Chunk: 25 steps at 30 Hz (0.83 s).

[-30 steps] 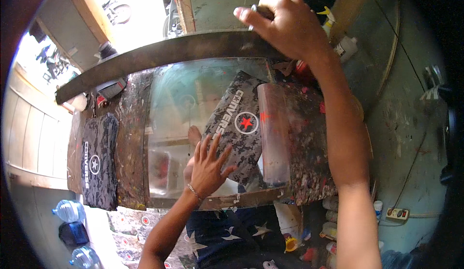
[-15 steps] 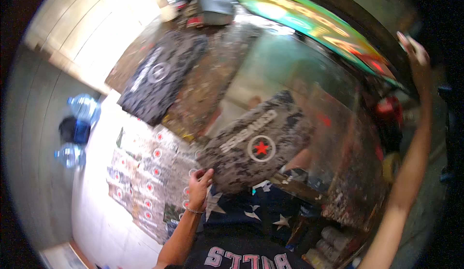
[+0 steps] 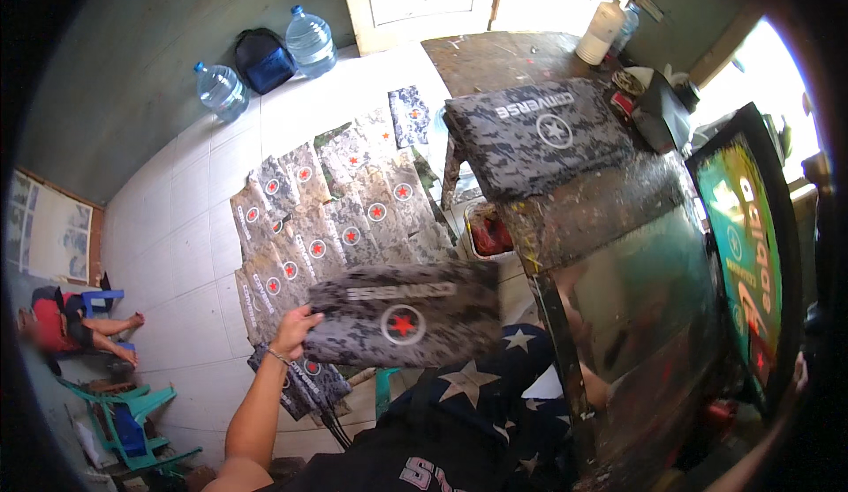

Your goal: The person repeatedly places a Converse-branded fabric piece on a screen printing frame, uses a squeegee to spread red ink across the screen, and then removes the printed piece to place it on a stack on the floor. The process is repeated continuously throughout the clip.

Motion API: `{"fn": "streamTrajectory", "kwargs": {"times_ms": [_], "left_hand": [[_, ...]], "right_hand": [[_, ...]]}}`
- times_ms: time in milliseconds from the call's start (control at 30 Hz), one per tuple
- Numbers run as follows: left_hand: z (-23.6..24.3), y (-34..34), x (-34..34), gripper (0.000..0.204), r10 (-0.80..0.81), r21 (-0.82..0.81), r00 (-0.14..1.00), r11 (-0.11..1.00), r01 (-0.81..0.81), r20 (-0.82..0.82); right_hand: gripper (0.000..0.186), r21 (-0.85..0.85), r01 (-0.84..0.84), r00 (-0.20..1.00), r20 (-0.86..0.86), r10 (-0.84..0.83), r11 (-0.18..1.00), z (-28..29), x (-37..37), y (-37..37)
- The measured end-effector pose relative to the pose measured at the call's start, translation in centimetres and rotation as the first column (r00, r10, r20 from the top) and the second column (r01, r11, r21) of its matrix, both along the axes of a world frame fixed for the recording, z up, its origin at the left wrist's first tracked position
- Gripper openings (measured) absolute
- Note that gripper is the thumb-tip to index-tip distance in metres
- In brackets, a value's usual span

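My left hand (image 3: 296, 333) pinches the left edge of a grey camouflage fabric panel (image 3: 353, 333). The panel hangs out over my lap, lying fairly flat, with pale lettering and a red star in a white ring. At the far right, my right hand (image 3: 800, 372) is beside the lower edge of a dark-framed printing screen (image 3: 738, 218); its fingers are mostly lost in the dim rim. The screen stands tilted up, its mesh green and yellow. A second camouflage panel (image 3: 521, 161), with a white ringed star, lies on the dark worktable (image 3: 601, 231).
Several printed panels (image 3: 353, 236) cover the white tiled floor (image 3: 181, 253). Water bottles (image 3: 311, 43) and a backpack (image 3: 265, 61) stand by the wall. A red-stained tray (image 3: 488, 230) is beside the table. A person (image 3: 66, 324) sits near a green chair (image 3: 128, 421) at far left.
My view has swung left, towards the floor. The left hand has carried its panel away from the tabletop to over the floor side. My right hand now appears lower along the screen frame.
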<state>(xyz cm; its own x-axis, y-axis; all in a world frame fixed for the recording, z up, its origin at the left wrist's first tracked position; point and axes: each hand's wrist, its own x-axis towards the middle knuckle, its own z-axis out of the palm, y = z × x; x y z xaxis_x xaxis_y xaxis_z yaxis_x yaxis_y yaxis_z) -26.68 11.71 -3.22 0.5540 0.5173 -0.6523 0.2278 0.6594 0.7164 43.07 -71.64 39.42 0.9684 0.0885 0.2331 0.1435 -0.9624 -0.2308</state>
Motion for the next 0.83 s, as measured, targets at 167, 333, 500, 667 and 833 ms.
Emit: {"fn": "streamTrajectory", "kwargs": {"times_ms": [167, 333, 500, 667, 833], "left_hand": [[-11.2, 3.2, -0.5, 0.030, 0.396, 0.035, 0.918, 0.918, -0.395, -0.007], [-19.6, 11.7, 13.3, 0.023, 0.688, -0.081, 0.725, 0.725, -0.683, 0.043], [-17.9, 20.0, 27.7, 0.041, 0.875, -0.063, 0.474, 0.481, -0.875, 0.098], [-17.3, 22.5, 34.9, 0.045, 0.934, -0.146, 0.341, 0.354, -0.924, 0.108], [-25.1, 20.3, 35.8, 0.094, 0.710, -0.271, 0.694, 0.648, -0.712, -0.123]], "right_hand": [[0.060, -0.276, 0.018, 0.982, 0.183, 0.034, 0.961, -0.2, -2.5, 1.4], [0.060, -0.257, 0.150, 0.987, 0.098, -0.128, 0.955, 0.8, -7.0, 6.2], [0.056, -0.272, 0.279, 0.956, 0.167, -0.240, 0.921, 0.5, -7.8, 7.4], [0.056, -0.250, 0.176, 0.979, 0.143, -0.143, 0.952, 0.1, -9.4, 8.9], [0.057, -0.303, 0.183, 0.983, 0.057, -0.174, 0.935, 0.7, -11.1, 12.3]]}}
